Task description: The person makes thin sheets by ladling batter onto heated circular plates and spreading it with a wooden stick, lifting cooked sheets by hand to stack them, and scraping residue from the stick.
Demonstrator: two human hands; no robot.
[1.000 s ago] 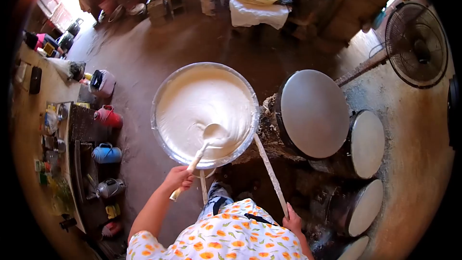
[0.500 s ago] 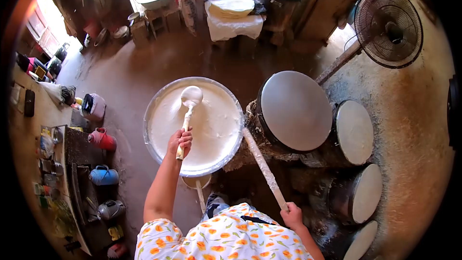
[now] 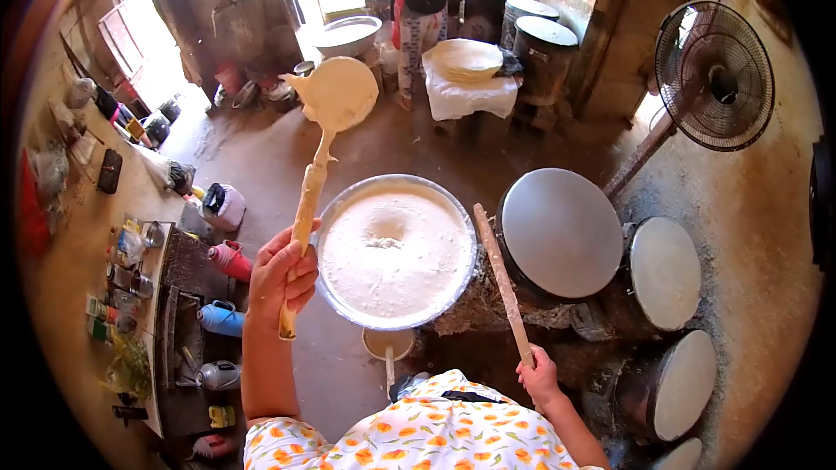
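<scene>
My left hand (image 3: 286, 268) is closed round the handle of a batter-coated ladle (image 3: 341, 94), raised high with its bowl toward the camera and batter clinging at its rim. Below and right of it stands a wide round basin (image 3: 319, 252) of pale batter (image 3: 392, 270), with a dent in the surface near the middle. My right hand (image 3: 537, 376) grips the lower end of a long flat wooden stick (image 3: 503, 287). The stick's far end lies between the basin and a large round griddle (image 3: 562, 231), whose grey top looks bare.
Several more round griddles (image 3: 665, 273) line the right wall, below a standing fan (image 3: 714, 74). Thermoses (image 3: 221, 319) and a kettle (image 3: 218, 374) stand at left. Behind, a person (image 3: 422, 0) stands near stacked flatbreads (image 3: 466, 61). A small pot (image 3: 388, 344) sits beneath the basin.
My left hand has lifted the ladle out of the batter, up toward the camera. My right hand still holds the stick, now slightly more upright. The whole view has shifted.
</scene>
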